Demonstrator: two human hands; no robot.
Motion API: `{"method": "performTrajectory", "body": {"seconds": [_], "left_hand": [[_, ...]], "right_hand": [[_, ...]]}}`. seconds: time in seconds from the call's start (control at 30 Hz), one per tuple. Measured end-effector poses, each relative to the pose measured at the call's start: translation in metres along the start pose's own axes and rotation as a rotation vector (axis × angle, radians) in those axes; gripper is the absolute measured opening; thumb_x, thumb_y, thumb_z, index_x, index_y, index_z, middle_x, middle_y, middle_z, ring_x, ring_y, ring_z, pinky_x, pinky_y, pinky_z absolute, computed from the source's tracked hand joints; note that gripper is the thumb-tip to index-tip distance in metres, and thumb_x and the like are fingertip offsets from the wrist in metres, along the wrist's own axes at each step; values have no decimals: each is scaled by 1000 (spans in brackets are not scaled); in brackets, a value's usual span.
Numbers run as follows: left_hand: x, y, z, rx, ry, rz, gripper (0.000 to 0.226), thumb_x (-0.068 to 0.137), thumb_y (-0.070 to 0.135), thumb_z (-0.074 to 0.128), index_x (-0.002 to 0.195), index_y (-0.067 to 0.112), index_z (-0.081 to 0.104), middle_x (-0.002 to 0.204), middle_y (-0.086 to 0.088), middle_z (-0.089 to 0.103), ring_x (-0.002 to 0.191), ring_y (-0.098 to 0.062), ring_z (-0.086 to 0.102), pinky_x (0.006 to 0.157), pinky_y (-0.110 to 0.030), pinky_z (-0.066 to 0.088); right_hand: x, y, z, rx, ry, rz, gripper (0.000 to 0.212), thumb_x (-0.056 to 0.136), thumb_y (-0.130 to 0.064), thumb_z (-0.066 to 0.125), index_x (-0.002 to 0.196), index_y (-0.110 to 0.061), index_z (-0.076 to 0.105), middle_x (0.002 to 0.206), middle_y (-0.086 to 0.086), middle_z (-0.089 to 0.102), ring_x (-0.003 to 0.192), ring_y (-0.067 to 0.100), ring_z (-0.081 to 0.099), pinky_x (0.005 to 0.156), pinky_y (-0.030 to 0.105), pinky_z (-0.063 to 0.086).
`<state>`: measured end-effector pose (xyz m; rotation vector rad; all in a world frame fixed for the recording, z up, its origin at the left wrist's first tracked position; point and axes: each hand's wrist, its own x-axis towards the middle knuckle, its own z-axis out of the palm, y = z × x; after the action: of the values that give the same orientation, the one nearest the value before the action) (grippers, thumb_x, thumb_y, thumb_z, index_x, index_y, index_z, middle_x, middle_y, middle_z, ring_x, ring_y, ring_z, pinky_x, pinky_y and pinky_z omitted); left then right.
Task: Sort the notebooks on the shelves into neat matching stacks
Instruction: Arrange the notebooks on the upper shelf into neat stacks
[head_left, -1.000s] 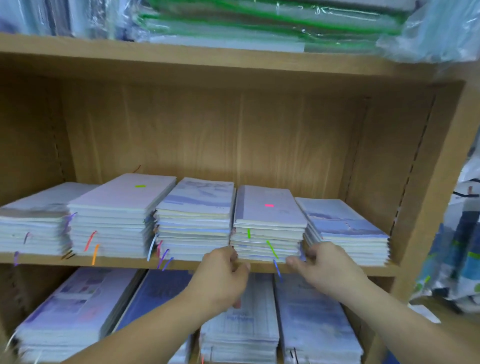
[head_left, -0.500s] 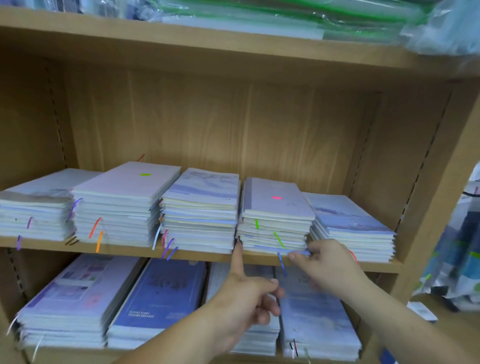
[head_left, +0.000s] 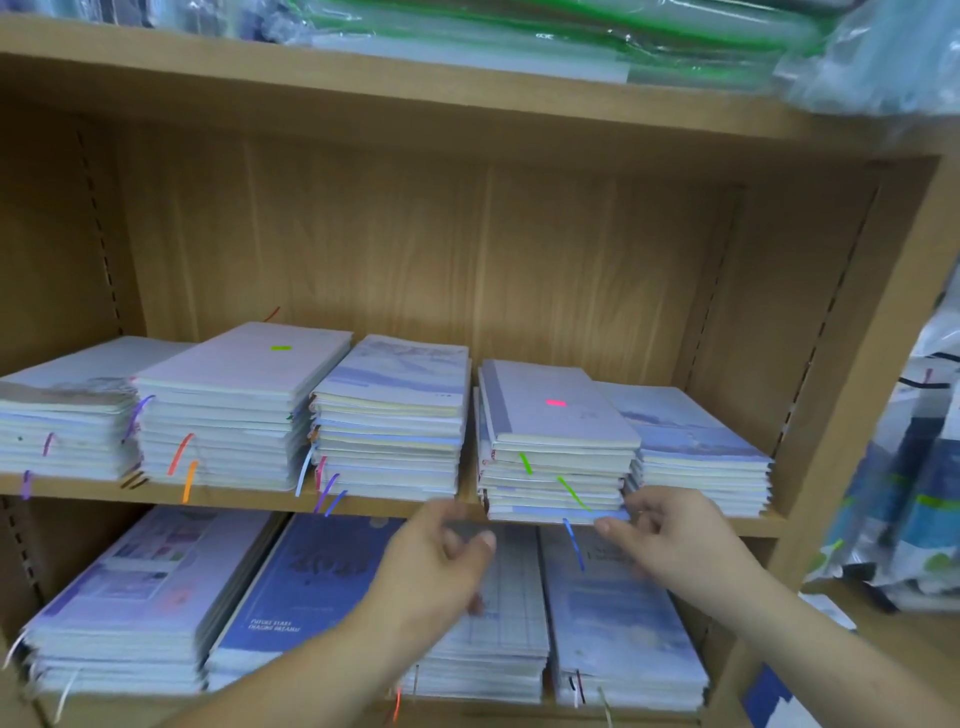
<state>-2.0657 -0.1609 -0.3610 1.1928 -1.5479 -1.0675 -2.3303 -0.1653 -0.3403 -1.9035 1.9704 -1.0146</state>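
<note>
Several notebook stacks sit side by side on the middle shelf (head_left: 244, 498). The fourth stack (head_left: 550, 447), with a pink tab on its top cover, overhangs the shelf's front edge slightly. My right hand (head_left: 670, 540) pinches this stack's lower right front corner, thumb under the bottom notebook, fingers at its side. The low fifth stack (head_left: 696, 447) lies just right of it. My left hand (head_left: 441, 556) hovers blurred in front of the shelf edge, below the gap between the third stack (head_left: 389, 415) and the fourth. Its fingers are loosely curled and hold nothing.
Two taller stacks (head_left: 234, 410) (head_left: 67, 415) fill the shelf's left part, with coloured ribbons hanging over the edge. The lower shelf holds more stacks, one with a dark blue cover (head_left: 311, 582). Plastic-wrapped packs (head_left: 519, 31) lie above. The shelf's side panel (head_left: 857, 364) is at the right.
My left hand let go of the fourth stack's left front corner, pointed at the gap, and now hangs lower with loose fingers. My right hand stays at the stack's right corner.
</note>
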Motion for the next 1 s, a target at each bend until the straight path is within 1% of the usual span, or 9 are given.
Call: {"method": "performTrajectory", "body": {"seconds": [0.1,0.2,0.33,0.4,0.5,0.7,0.8,0.87,1.0], "left_hand": [[20,10,-14,333,23,137,20,94,33,71,100,16,62,60,-5,60,56,-20,69,61,-36,56],[32,17,-10,459,-49,139,29,94,40,69,97,12,67,63,-5,68,56,-17,69,67,-38,58],[42,18,-4,479,-25,148,29,96,32,69,88,6,62,62,-7,67,55,-16,70,57,-25,52],[42,15,-2,502,-3,169,32,98,30,67,82,4,58,61,-7,63,54,-20,70,54,-26,47],[45,10,-1,523,57,176,36,99,29,65,76,3,54,68,-13,64,52,-22,69,55,-32,48],[47,2,-2,443,103,189,30,98,24,66,77,3,62,65,-15,65,43,-17,65,44,-19,42],[48,4,-3,429,79,169,26,98,24,66,82,3,63,68,-15,67,43,-14,66,44,-21,44],[49,4,-3,409,74,163,25,98,23,67,83,3,64,67,-17,66,45,-15,68,46,-25,46],[49,0,-2,359,111,154,25,96,21,68,82,1,68,60,-16,66,45,-18,67,55,-31,51]], "right_hand": [[4,1,1,-43,-7,-1,49,86,-41,78,61,-11,47,42,0,48,50,23,58,57,33,42],[6,5,10,-8,-16,1,41,88,-38,76,71,-6,57,47,-1,52,54,29,61,60,33,42],[12,4,18,-69,13,-19,37,88,-38,76,71,-15,52,54,5,63,60,27,61,68,36,46],[13,1,19,-64,45,-19,38,85,-39,79,70,-17,51,55,5,65,65,27,64,71,35,50],[17,0,21,-17,78,-25,45,80,-39,82,63,-14,49,54,8,64,62,32,62,65,40,51],[13,-2,19,-56,137,-58,44,76,-51,82,57,-18,59,51,6,55,57,26,54,56,38,45],[18,-6,16,-71,56,-13,47,80,-48,81,56,-18,54,48,1,54,56,21,53,57,34,41],[21,-6,16,-98,-7,7,43,84,-46,78,63,-20,52,53,0,63,62,18,62,62,32,46],[23,1,17,6,-23,29,40,80,-46,80,69,-10,65,64,10,70,69,32,69,70,41,57]]}}
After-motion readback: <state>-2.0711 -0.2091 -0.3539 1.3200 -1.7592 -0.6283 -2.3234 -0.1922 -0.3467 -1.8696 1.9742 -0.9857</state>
